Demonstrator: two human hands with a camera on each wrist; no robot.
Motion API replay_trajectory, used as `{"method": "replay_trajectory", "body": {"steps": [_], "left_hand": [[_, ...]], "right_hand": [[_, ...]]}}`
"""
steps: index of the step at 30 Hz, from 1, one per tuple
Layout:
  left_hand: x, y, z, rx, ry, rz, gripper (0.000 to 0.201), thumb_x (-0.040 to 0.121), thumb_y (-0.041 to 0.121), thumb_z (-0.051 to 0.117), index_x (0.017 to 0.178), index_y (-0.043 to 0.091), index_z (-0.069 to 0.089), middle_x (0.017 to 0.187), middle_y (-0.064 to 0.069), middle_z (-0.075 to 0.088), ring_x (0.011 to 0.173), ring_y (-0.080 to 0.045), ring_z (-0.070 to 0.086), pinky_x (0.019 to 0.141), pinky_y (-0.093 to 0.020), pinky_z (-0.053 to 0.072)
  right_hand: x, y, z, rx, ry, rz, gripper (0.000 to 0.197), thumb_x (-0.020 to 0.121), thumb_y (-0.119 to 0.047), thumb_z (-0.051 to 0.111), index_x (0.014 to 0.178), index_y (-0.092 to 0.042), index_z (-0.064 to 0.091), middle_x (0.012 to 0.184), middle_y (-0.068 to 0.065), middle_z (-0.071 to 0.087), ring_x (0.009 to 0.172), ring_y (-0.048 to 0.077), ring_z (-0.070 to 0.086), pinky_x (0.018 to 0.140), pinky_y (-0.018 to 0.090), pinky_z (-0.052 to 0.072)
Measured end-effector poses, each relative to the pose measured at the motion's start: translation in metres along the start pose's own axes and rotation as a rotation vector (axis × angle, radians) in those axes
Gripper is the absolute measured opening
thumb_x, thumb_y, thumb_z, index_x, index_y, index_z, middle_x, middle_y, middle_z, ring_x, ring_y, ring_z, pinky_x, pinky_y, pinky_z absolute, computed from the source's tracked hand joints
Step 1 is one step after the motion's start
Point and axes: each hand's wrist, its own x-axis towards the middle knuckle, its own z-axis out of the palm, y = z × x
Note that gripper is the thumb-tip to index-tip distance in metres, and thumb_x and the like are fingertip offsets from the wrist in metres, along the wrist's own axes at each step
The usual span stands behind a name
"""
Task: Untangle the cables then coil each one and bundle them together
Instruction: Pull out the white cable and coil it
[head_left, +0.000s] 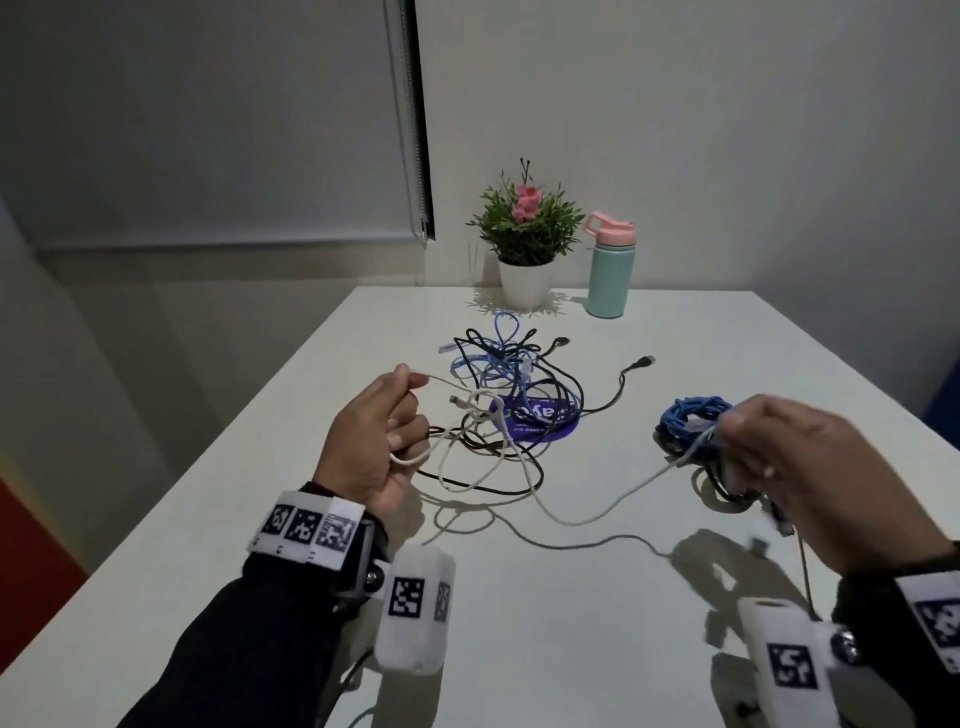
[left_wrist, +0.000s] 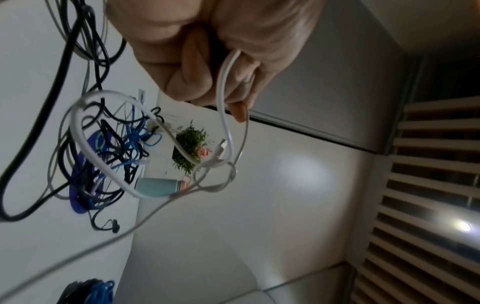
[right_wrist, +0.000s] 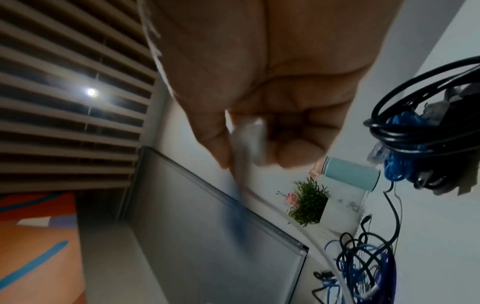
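A tangle of black, blue and white cables (head_left: 506, 374) lies mid-table, partly over a purple round mat (head_left: 550, 426). My left hand (head_left: 397, 415) is raised at its near-left side and grips loops of a white cable (left_wrist: 226, 86), its fingers (left_wrist: 197, 67) curled round it. That white cable (head_left: 597, 512) sags across the table to my right hand (head_left: 748, 436), which pinches the cable's blurred white plug (right_wrist: 249, 139). A coiled blue and black bundle (head_left: 688, 421) lies just beyond the right hand; the same bundle (right_wrist: 405, 144) shows in the right wrist view.
A potted plant (head_left: 524, 234) and a mint bottle with a pink lid (head_left: 609, 273) stand at the far edge of the white table (head_left: 519, 623). A black cable end (head_left: 641, 362) trails to the right of the tangle. The left table edge drops to the floor.
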Motion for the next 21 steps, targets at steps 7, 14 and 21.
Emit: {"method": "replay_trajectory", "body": {"steps": [7,14,21], "left_hand": [[-0.007,-0.008,0.010,0.097,-0.100,0.054,0.026,0.103,0.027,0.051,0.087,0.011,0.064,0.055,0.006,0.026,0.040,-0.004,0.022,0.035,-0.017,0.025],[-0.021,-0.010,0.023,0.091,-0.289,-0.097,0.022,0.094,0.028,0.057,0.083,0.011,0.066,0.053,0.007,0.025,0.037,-0.001,0.022,0.032,-0.012,0.023],[-0.034,-0.025,0.041,0.010,-0.375,-0.219,0.028,0.095,0.037,0.056,0.093,0.013,0.069,0.063,0.003,0.043,0.044,-0.004,0.038,0.037,-0.016,0.036]], "right_hand": [[-0.014,-0.009,0.020,-0.356,-0.185,-0.096,0.028,0.080,-0.059,0.058,0.088,-0.037,0.073,0.087,-0.020,0.071,0.084,-0.006,0.063,0.071,0.023,0.043],[-0.026,-0.009,0.050,-0.302,-0.267,-0.324,0.040,0.083,-0.044,0.066,0.122,-0.039,0.062,0.114,-0.019,0.063,0.107,0.003,0.060,0.085,0.019,0.050],[-0.030,-0.005,0.074,0.150,-0.348,-0.155,0.006,0.091,-0.013,0.068,0.086,-0.015,0.066,0.075,0.008,0.069,0.068,0.022,0.068,0.063,0.028,0.053]]}}
